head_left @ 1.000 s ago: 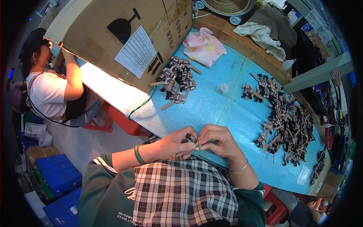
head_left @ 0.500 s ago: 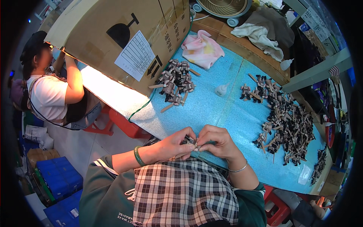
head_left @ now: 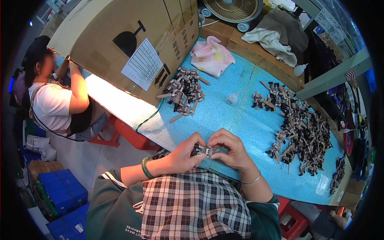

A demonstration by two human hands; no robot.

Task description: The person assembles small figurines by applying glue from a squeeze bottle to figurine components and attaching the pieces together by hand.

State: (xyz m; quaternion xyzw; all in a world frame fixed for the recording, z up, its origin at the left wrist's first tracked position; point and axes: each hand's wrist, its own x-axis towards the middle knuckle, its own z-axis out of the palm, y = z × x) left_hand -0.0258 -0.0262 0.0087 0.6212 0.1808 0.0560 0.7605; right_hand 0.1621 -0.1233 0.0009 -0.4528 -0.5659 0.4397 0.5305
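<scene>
Between my hands, just above the near edge of the blue table, is a small toy figure in dark and beige. My left hand grips its dark end between thumb and fingers. The thumb and forefinger of my right hand pinch its other, pale end. Beyond my hands, near the cardboard box, lies a small pile of similar figures with flat tan blade-like pieces. A much larger heap of them spreads over the right side of the table.
A small white squeeze bottle stands mid-table, with a pink cloth behind it. The large cardboard box rises at the left. A metal post leans in at the right. Another person sits at the far left.
My fingers have shifted around the toy figure, so more of it shows between them. My right hand's fingers are more arched. The view has tilted slightly.
</scene>
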